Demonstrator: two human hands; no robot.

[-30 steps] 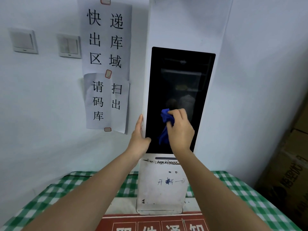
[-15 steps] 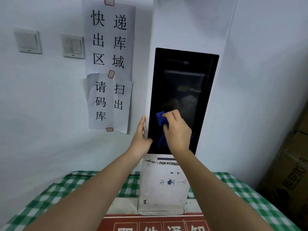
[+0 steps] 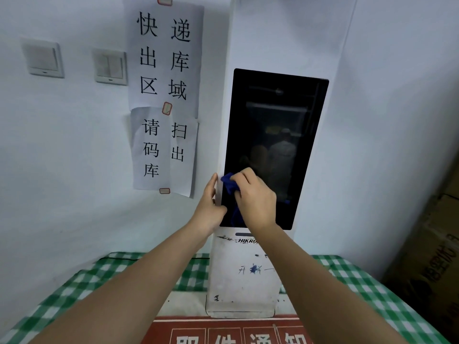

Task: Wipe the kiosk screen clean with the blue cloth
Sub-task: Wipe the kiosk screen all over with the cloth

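A tall white kiosk stands on the table with a dark, switched-off screen (image 3: 275,125) set in its front. My right hand (image 3: 255,199) presses a bunched blue cloth (image 3: 229,182) against the screen's lower left corner; most of the cloth is hidden under the fingers. My left hand (image 3: 210,207) grips the kiosk's left edge beside the screen, thumb on the front, fingers along the side.
Paper notices (image 3: 165,95) with black characters hang on the wall left of the kiosk, next to two light switches (image 3: 110,67). A green checked tablecloth (image 3: 347,274) covers the table. A red sign (image 3: 238,330) lies at the front. Cardboard boxes (image 3: 432,256) stand at right.
My right hand has slid the cloth leftward across the lower screen, from near the middle to the left edge. The left hand stays on the kiosk's side.
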